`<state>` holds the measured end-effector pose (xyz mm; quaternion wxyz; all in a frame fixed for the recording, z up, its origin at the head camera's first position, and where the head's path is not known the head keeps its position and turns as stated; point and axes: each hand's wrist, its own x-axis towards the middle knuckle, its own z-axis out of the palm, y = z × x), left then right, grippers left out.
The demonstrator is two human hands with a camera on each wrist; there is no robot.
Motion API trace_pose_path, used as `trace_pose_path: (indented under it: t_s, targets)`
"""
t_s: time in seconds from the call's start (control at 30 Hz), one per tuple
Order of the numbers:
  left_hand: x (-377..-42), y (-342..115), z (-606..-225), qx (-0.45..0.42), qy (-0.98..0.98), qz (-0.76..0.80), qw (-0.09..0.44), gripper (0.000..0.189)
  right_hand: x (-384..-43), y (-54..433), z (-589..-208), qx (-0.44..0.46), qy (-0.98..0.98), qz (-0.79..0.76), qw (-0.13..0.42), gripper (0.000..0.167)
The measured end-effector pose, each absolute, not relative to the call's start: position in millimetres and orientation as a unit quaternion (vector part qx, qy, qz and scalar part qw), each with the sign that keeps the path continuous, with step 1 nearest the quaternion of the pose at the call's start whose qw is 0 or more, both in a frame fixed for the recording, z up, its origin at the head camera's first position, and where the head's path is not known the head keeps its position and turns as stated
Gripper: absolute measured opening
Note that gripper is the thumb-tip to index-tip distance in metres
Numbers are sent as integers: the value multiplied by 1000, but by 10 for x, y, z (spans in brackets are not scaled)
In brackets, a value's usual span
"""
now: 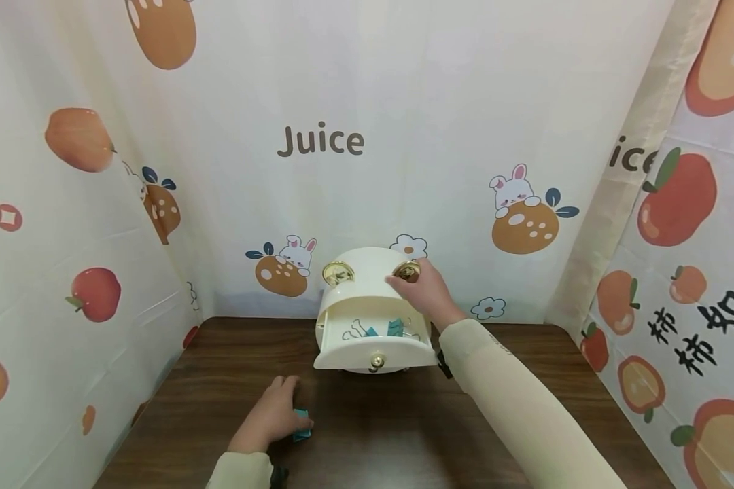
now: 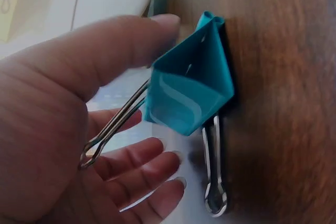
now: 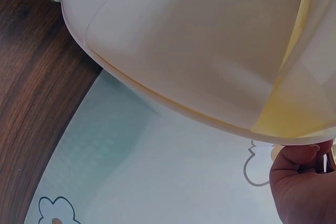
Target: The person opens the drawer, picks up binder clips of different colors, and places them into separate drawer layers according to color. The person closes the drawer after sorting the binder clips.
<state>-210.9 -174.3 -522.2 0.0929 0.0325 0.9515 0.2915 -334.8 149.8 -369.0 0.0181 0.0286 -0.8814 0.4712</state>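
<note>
A teal binder clip (image 1: 302,426) with wire handles rests on the table by my left hand (image 1: 273,415). In the left wrist view, thumb and loosely bent fingers lie around the binder clip (image 2: 184,103) without a visible pinch. My right hand (image 1: 425,291) grips the right gold round fitting (image 1: 407,271) on top of a cream drawer box (image 1: 370,288). In the right wrist view the hand (image 3: 304,182) is only partly seen, at the box's edge. The box's drawer (image 1: 348,356) is pulled out, with several teal binder clips (image 1: 395,329) inside.
A second gold fitting (image 1: 338,272) sits at the box's top left, and a gold knob (image 1: 377,361) on the drawer front. The dark wooden table (image 1: 404,435) meets a printed curtain (image 1: 367,190) behind the box, and more curtain hangs on both sides.
</note>
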Motion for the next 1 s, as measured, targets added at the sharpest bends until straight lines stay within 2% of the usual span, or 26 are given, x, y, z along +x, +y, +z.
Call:
trace_pose_path:
  t_s: [0.27, 0.5, 0.73, 1.0]
  targets:
    - [-2093, -1705, -5221, 24, 955, 270, 124, 96, -3330, 1492, -3682, 29, -881, 471, 21, 77]
    - [-2059, -1693, -5137, 42, 948, 268, 168, 66, -3330, 1497, -3674, 31, -883, 469, 24, 75]
    - [-2041, -1698, -5103, 71, 953, 258, 146, 47, -3344, 1497, -3690, 28, -884, 467, 26, 74]
    - [-2079, -1709, -5073, 70, 953, 269, 118, 43, -3349, 1497, -3681, 27, -882, 469, 22, 83]
